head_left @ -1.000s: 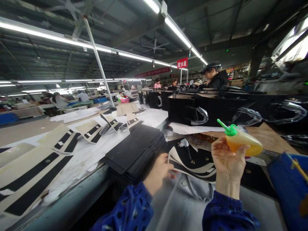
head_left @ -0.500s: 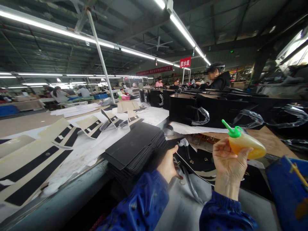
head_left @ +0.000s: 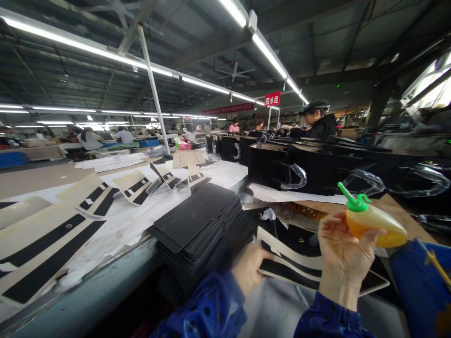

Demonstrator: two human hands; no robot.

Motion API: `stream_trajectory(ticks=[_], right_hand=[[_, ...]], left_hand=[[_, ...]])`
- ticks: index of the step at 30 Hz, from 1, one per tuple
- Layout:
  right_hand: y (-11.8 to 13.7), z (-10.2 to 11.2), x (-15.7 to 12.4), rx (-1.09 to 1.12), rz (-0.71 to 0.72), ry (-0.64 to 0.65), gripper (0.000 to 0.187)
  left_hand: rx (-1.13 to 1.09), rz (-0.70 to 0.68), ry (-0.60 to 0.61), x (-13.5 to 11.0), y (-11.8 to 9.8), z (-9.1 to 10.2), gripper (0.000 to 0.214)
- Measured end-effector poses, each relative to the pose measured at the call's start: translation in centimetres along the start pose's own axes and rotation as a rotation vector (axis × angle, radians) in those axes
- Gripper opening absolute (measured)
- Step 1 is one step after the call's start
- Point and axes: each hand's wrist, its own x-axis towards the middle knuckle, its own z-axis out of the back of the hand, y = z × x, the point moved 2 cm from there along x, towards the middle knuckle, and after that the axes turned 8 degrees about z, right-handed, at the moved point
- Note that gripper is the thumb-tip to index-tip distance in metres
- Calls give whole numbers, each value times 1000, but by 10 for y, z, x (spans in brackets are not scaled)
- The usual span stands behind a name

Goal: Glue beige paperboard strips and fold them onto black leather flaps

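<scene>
Raised at the right, my right hand point(head_left: 347, 258) is closed around a squeeze bottle point(head_left: 377, 224) of yellow-orange liquid with a green nozzle cap. My left hand point(head_left: 251, 266), a little blurred, grips the left edge of a cream bag panel point(head_left: 292, 264) with black strips across it. This panel is tilted up, and its right part passes behind my right wrist. Directly left of my left hand stands a tall stack of black boards point(head_left: 197, 216). Under the cream panel lie more black bag pieces point(head_left: 299, 237) with small gold fittings.
Cream panels with black strips point(head_left: 52, 249) lie on white paper along the left table. Black bags point(head_left: 269, 166) with plastic-wrapped handles line the back right. A blue bin point(head_left: 419, 277) is at the far right. Behind the bags, a person in black point(head_left: 319, 124) is at work.
My left hand has closed on the panel's edge and turned it up, so its cream side with black strips now shows. My right hand moved slightly right and down with the bottle.
</scene>
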Motion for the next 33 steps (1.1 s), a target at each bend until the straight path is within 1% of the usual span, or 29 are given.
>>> stream_trajectory(ticks=[1, 4, 6, 7, 11, 15, 16, 20, 21, 23, 26, 29, 31, 33], right_hand=[[1, -2, -1, 6, 4, 17, 41], [2, -7, -5, 13, -2, 60, 47], [-2, -9, -7, 7, -18, 72, 49], [-5, -9, -8, 1, -29, 72, 50], [-19, -3, -9, -26, -74, 61, 59], [-28, 6, -5, -47, -103, 64, 73], [-30, 8, -4, -52, -106, 62, 74], [-32, 14, 0, -67, -102, 44, 66], [-32, 15, 1, -70, -100, 40, 64], [-32, 16, 1, -74, -97, 38, 60], [-31, 14, 0, -78, -92, 50, 61], [-30, 12, -1, -88, -90, 65, 64], [-29, 13, 0, -105, -95, 69, 64], [-29, 16, 0, -126, -101, 69, 62]], left_hand=[[47, -69, -17, -8, -2, -1, 20], [182, -290, -51, -35, -13, 1, 36], [256, -383, -72, -47, -19, 6, 41], [291, -400, -81, -51, -20, 9, 41], [409, -349, -94, -51, -15, 25, 46], [495, -337, -54, -45, -13, 35, 32], [519, -352, -47, -43, -13, 37, 32], [591, -442, -33, -37, -13, 46, 52], [595, -457, -21, -36, -11, 48, 54], [586, -464, -10, -33, -8, 51, 48], [535, -452, -45, -31, -5, 52, 31], [462, -419, -60, -39, -8, 48, 22], [417, -399, -44, -51, -15, 46, 21], [383, -370, -12, -66, -25, 45, 25]])
